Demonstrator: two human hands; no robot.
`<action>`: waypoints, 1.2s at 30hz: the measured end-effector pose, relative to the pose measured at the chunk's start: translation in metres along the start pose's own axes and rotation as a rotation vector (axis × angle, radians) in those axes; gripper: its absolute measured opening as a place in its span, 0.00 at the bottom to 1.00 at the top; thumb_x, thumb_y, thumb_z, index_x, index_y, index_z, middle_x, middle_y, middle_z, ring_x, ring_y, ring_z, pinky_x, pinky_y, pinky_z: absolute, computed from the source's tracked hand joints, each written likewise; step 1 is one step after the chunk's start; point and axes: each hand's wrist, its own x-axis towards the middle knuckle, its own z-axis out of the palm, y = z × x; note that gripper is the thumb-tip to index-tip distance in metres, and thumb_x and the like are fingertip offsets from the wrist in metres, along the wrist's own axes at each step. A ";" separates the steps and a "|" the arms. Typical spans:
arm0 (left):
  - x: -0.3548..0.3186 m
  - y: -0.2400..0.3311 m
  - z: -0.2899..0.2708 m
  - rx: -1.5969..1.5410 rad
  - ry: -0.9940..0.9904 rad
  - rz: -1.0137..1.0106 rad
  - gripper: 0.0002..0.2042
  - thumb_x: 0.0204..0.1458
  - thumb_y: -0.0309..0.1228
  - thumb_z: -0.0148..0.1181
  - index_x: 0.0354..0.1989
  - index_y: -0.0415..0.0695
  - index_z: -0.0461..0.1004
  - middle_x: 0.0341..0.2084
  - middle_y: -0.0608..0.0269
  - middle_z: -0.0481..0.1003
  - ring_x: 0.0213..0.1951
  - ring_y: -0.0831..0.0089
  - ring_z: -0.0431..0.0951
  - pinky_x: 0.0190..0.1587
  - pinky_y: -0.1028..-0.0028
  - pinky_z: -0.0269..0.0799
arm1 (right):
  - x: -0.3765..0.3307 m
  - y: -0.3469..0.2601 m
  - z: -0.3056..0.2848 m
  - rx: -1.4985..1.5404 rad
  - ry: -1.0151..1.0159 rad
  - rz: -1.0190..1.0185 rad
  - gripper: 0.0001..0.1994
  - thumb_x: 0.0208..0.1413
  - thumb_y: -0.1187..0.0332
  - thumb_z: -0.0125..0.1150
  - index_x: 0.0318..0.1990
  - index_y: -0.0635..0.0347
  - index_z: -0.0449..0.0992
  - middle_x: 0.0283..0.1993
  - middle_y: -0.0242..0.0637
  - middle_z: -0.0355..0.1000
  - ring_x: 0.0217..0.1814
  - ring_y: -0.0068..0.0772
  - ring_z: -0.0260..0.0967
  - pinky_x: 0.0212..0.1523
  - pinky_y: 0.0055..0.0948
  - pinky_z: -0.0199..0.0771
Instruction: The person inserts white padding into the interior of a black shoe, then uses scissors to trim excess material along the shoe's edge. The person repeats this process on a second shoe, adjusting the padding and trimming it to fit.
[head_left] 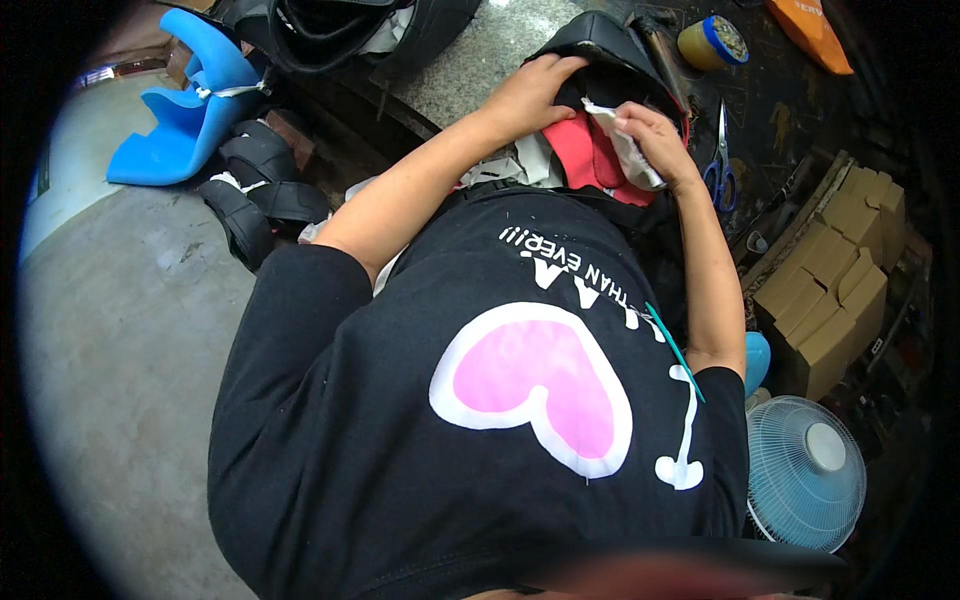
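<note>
Left of the blue-handled metal scissors (722, 175), a glossy black hollow item (592, 34) is touched at its rim by the left hand (543, 96); whether it is pinched by the bent fingers cannot be told. Nearer the scissors, a crumpled, thin white strip (622, 150) is pinched between the right hand's (656, 145) fingers, beside red fabric (573, 152).

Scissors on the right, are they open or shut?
Shut: the scissors have their blades together, tapering to a single tip beyond the blue handles.
</note>
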 end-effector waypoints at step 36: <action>-0.013 0.017 0.010 0.365 -0.100 0.034 0.08 0.44 0.35 0.63 0.29 0.44 0.81 0.34 0.62 0.74 0.38 0.63 0.78 0.39 0.62 0.76 | -0.020 -0.021 0.033 -1.142 0.171 -0.418 0.14 0.53 0.57 0.63 0.47 0.26 0.81 0.57 0.32 0.67 0.56 0.36 0.68 0.53 0.35 0.72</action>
